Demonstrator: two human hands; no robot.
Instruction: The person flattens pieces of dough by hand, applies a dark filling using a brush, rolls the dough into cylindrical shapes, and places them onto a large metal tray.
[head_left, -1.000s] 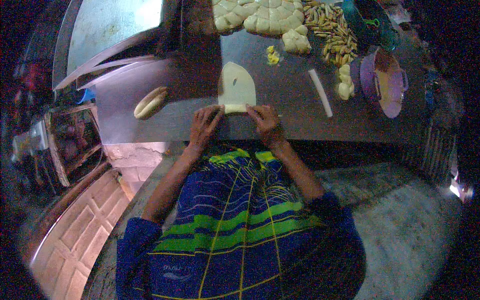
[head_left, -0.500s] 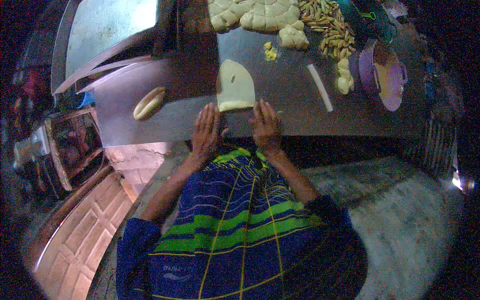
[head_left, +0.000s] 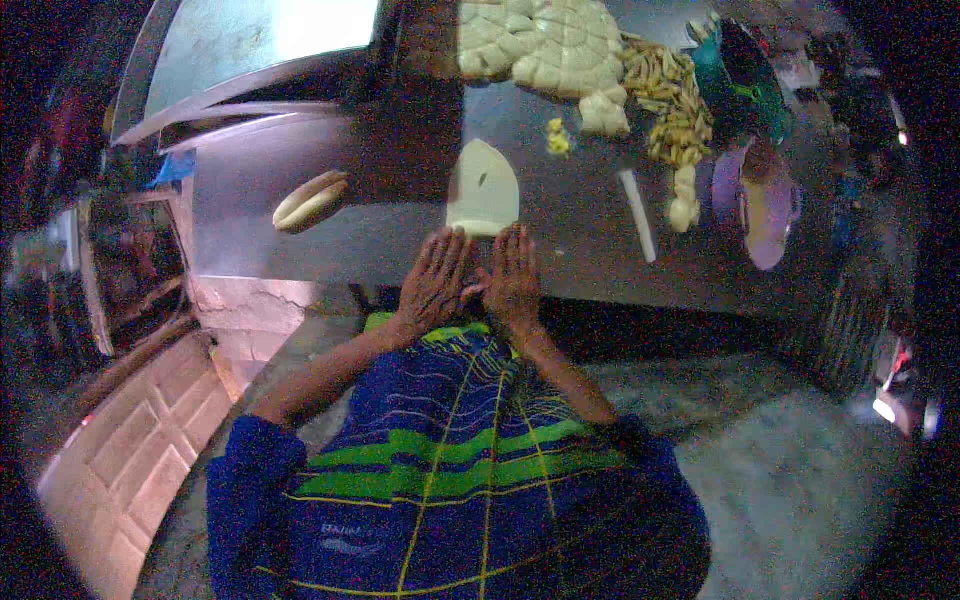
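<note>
Palms flat and fingers spread, our left hand (head_left: pixel 435 280) and right hand (head_left: pixel 514 278) press the dough sheet's (head_left: pixel 483 187) near edge, grasping nothing, apparently to roll it on the table (head_left: pixel 580 240).

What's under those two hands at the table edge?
The near end of the flat dough sheet runs under the fingertips of the left hand and right hand. Both lie flat on the dark table; whatever is beneath the palms is covered.

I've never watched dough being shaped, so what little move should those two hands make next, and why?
Probably push both palms forward, rolling the near edge further up. The left hand and right hand lie flat side by side at the near end of the flattened dough sheet, and most of the sheet lies unrolled beyond them.
</note>
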